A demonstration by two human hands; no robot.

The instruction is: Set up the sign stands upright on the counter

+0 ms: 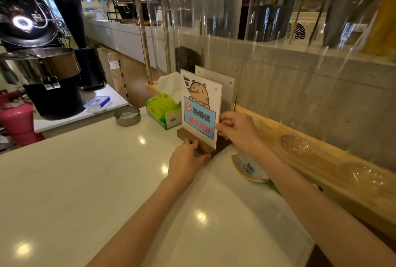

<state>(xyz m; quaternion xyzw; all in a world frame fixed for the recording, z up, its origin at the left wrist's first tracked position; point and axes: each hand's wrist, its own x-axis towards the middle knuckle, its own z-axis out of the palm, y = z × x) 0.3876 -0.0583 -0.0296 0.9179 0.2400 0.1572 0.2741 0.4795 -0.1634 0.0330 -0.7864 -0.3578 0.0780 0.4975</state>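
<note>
A sign stand [200, 103] with a cartoon tiger and a blue panel stands upright in a dark wooden base [188, 137] on the white counter [90, 181]. My left hand [186, 159] grips the front of that base. My right hand [237, 129] pinches the sign's right edge low down. A second clear acrylic sign panel [228, 86] stands just behind the first, close to the concrete wall; its base is mostly hidden.
A green tissue box [164, 110] and a round metal tin [127, 115] sit left of the signs. A small dish [248, 168] lies to the right, under my right forearm. A wooden ledge [321, 166] runs along the wall. A coffee roaster [42, 69] stands far left.
</note>
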